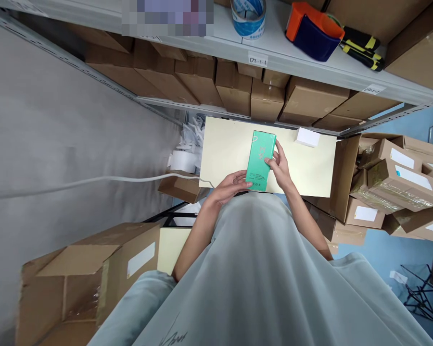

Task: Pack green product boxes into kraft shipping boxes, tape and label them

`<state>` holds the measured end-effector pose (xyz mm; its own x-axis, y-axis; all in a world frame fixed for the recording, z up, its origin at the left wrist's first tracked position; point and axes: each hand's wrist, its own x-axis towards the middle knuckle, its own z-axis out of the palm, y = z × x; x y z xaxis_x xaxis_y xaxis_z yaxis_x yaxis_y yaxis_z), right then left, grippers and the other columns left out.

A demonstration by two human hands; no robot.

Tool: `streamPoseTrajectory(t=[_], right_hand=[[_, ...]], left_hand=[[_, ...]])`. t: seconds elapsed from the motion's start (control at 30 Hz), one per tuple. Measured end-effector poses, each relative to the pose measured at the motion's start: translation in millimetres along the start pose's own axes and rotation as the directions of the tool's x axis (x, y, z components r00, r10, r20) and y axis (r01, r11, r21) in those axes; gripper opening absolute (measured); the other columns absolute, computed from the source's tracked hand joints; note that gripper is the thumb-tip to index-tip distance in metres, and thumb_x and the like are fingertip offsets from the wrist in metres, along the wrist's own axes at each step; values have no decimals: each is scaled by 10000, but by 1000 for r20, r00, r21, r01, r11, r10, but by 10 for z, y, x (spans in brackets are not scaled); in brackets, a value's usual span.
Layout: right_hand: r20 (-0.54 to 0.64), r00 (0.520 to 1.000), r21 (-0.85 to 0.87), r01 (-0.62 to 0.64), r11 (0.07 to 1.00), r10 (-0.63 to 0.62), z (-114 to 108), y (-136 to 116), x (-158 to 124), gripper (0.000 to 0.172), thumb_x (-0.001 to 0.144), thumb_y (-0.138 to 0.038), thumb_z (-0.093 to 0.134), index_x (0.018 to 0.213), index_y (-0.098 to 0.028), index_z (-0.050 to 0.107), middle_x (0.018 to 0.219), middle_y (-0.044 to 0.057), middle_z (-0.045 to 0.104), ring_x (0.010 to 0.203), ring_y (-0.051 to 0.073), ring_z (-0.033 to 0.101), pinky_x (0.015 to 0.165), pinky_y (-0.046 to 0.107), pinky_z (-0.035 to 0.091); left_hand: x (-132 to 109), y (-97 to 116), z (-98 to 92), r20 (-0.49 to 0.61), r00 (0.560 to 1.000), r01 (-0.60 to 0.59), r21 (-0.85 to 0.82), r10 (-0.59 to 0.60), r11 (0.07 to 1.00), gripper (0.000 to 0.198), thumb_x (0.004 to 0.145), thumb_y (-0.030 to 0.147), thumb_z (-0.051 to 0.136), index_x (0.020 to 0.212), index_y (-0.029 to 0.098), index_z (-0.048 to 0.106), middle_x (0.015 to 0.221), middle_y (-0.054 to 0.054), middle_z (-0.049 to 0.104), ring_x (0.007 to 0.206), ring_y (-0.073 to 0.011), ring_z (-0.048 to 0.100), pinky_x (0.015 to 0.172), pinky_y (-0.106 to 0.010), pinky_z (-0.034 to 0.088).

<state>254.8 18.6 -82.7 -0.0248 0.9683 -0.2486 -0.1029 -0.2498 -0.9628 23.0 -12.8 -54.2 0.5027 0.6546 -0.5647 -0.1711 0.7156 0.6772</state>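
A flat green box with small printed text is held over the pale table, close to my body. My left hand grips its lower left corner, thumb on the face and fingers behind the edge. On the upper right side, my right hand holds the box with its thumb on the front and fingers along the edge. The underside of the box is hidden. A small white box lies on the table behind and to the right of my right hand.
Above the table, a metal shelf carries cardboard boxes, a tape roll, an orange and blue tape dispenser and cutters. Parcels are piled at right. An open carton stands at left; a white cable crosses the left side.
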Motion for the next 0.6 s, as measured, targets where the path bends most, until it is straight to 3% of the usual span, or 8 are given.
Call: streamPoseTrajectory(t=[0.13, 0.27, 0.33, 0.47, 0.53, 0.6], right_hand=[[27, 1000, -10, -6, 1000, 6, 6, 17, 39, 1094, 887, -742, 805, 1767, -383, 262, 1533, 101, 668, 1349, 334, 683, 1141, 542, 609], [-42, 999, -58, -25, 998, 23, 38, 55, 97, 1204, 858, -794, 812, 1792, -363, 186, 1655, 142, 547, 1422, 343, 642, 1183, 559, 587], [-83, 996, -109, -37, 993, 28, 63, 66, 116, 1259, 851, -825, 800, 1806, -353, 127, 1670, 165, 521, 1417, 351, 643, 1142, 556, 619], [-120, 993, -248, -13, 969, -18, 110, 51, 122, 1254, 869, -842, 771, 1810, -365, 94, 1672, 164, 521, 1420, 358, 635, 1104, 550, 640], [-141, 989, -304, 4, 953, -50, 112, 28, 122, 1172, 887, -811, 777, 1792, -375, 173, 1693, 144, 505, 1441, 352, 620, 1153, 558, 604], [-155, 987, -311, 0, 950, -51, 92, 5, 123, 1063, 897, -772, 789, 1745, -368, 291, 1668, 132, 534, 1408, 342, 644, 1171, 559, 584]], left_hand=[[20, -47, 8, -69, 996, -58, 29, 60, 998, 782, 658, 493, 1042, 1319, 171, 776, 1275, -155, 821, 1254, -335, 751, 1095, -461, 600], [63, -138, 7, -194, 973, -105, 125, 128, 987, 793, 644, 494, 1031, 1306, 168, 739, 1232, -134, 814, 1191, -301, 749, 1096, -461, 587], [90, -188, 24, -283, 943, -118, 212, 176, 970, 808, 630, 472, 1023, 1313, 172, 712, 1273, -128, 785, 1177, -285, 733, 1059, -445, 602], [117, -267, 69, -442, 840, -112, 425, 314, 898, 862, 592, 405, 1011, 1353, 200, 662, 1409, -142, 672, 1297, -311, 644, 897, -383, 647], [106, -274, 64, -435, 825, -118, 491, 360, 863, 873, 583, 396, 1017, 1358, 218, 655, 1452, -143, 629, 1347, -321, 610, 875, -370, 652], [80, -256, 24, -364, 865, -142, 481, 345, 865, 838, 616, 424, 1015, 1347, 231, 654, 1458, -137, 635, 1373, -328, 607, 895, -377, 657]])
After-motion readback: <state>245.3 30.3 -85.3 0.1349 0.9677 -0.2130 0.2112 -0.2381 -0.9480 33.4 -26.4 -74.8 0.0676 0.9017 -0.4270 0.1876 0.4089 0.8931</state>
